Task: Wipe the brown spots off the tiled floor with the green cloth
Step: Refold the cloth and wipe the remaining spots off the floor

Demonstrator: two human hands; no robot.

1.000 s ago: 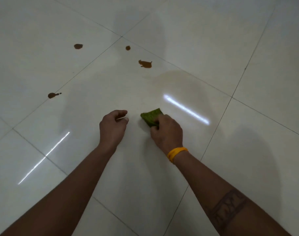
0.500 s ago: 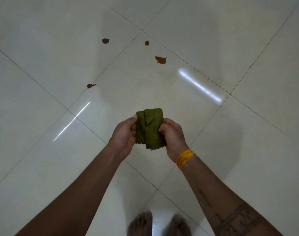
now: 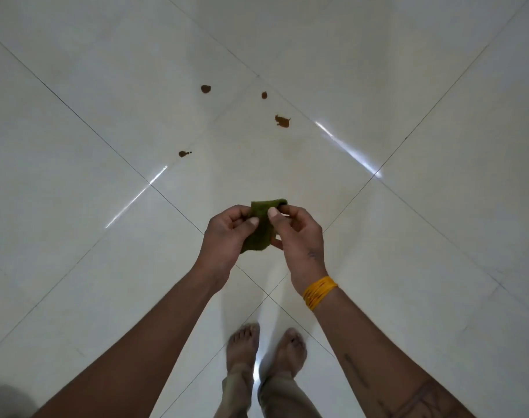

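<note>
Both the left hand (image 3: 227,233) and the right hand (image 3: 299,236) pinch the small folded green cloth (image 3: 258,229) at mid-frame, above the glossy white tiled floor (image 3: 76,116). Four brown spots (image 3: 283,121) remain in the upper centre; a bunched cloth may smear them rather than lift them.

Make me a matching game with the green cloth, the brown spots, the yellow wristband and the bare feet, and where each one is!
Things:
1. folded green cloth
2. brown spots
3. yellow thread wristband
4. bare feet

Places:
A. on the right wrist
B. standing on the white tiled floor, bottom of view
C. held up between the left hand and right hand
D. scattered on the tiles ahead

Pairs: 1-C, 2-D, 3-A, 4-B
</note>
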